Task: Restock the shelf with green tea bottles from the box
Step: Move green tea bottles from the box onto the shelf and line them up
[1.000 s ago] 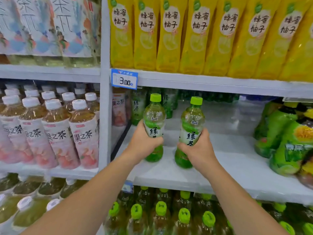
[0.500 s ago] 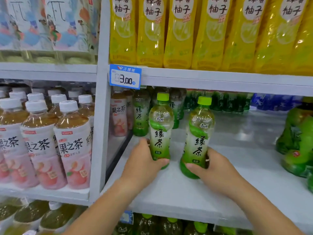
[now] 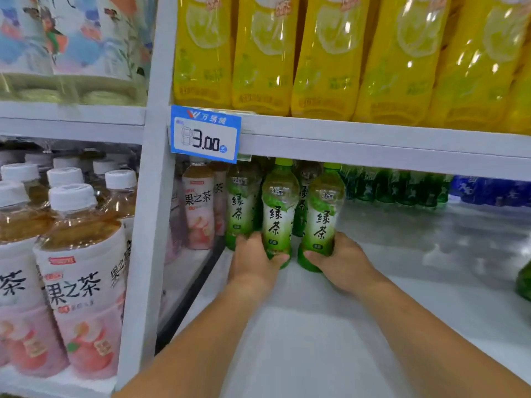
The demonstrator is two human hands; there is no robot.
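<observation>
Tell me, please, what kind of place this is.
Probably a shop's drinks aisle: a blue price tag reading 3.00 hangs on a shelf edge, rows of identical yellow bottles and white-capped tea bottles fill the shelves, and the left hand and right hand each grip a green tea bottle.

The white middle shelf (image 3: 316, 326) is carrying a cluster at its left rear: peach tea bottles (image 3: 198, 208) are standing by the divider, with green tea bottles (image 3: 242, 208) just beside them. In front, 2 more are standing upright. The left hand (image 3: 253, 262) is gripping the left green tea bottle (image 3: 278, 214) low, and the right hand (image 3: 342, 262) is gripping the right green tea bottle (image 3: 323, 219). Dark green bottles (image 3: 402, 185) and blue bottles (image 3: 488, 191) are lining the back. The upper shelf (image 3: 373, 139) is bearing yellow bottles (image 3: 324, 53) and a price tag (image 3: 204, 133) reading 3.00. The left bay shelf (image 3: 71, 382) is holding white-capped bottles (image 3: 83, 282).
</observation>
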